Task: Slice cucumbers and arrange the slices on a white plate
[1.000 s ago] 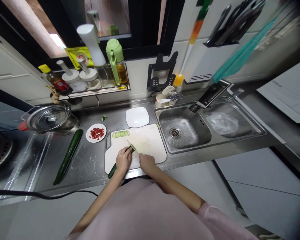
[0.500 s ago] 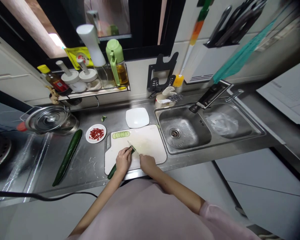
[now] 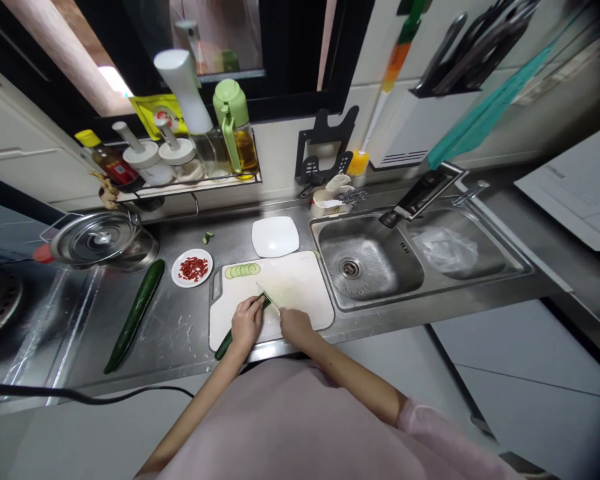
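Observation:
On a white cutting board lies a dark green cucumber, its near end sticking out past the board's front left edge. My left hand is closed over the cucumber near its cut end and hides the middle of it. In my right hand is the handle of a kitchen knife, whose blade lies slantwise at the cucumber's cut end. A row of overlapping cucumber slices rests at the board's far left, beside the board's handle slot.
Behind the board stands a white square plate. Left of it are a small plate of chopped red pieces, a whole cucumber and a lidded steel pot. The sink borders the board's right side. Bottles fill a shelf above.
Almost nothing differs. Both hands, the cucumber and the row of slices stay in place, and the knife blade has at most shifted slightly at the cut end.

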The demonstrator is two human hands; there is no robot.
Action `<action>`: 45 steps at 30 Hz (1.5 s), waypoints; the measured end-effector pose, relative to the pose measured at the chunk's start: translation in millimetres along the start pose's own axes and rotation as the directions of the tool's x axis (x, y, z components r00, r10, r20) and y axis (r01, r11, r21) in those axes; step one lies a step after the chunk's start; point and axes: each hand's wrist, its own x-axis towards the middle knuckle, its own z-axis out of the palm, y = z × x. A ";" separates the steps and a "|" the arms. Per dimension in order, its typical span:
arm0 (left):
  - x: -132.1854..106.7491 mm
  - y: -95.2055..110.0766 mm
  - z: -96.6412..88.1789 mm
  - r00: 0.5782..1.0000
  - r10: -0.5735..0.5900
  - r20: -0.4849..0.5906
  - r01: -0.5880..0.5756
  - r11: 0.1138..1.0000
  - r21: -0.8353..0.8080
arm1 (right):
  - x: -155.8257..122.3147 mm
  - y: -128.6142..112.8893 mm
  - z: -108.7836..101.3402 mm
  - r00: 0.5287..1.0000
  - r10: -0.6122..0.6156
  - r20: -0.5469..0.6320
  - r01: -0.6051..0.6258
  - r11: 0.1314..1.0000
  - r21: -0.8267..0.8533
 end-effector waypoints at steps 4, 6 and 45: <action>0.6 -0.4 0.5 1.000 0.007 -0.012 -0.007 1.000 0.001 | 3.2 0.6 0.2 1.000 -0.010 0.009 0.010 1.000 0.001; 0.5 -0.9 1.3 1.000 0.008 -0.018 -0.008 1.000 -0.002 | 4.9 0.3 0.7 1.000 -0.015 0.009 0.015 1.000 -0.003; -1.8 10.2 -5.6 0.985 -0.170 -0.016 0.168 0.982 -0.089 | -4.1 61.4 -32.7 0.837 0.092 -0.539 -0.201 0.968 -0.148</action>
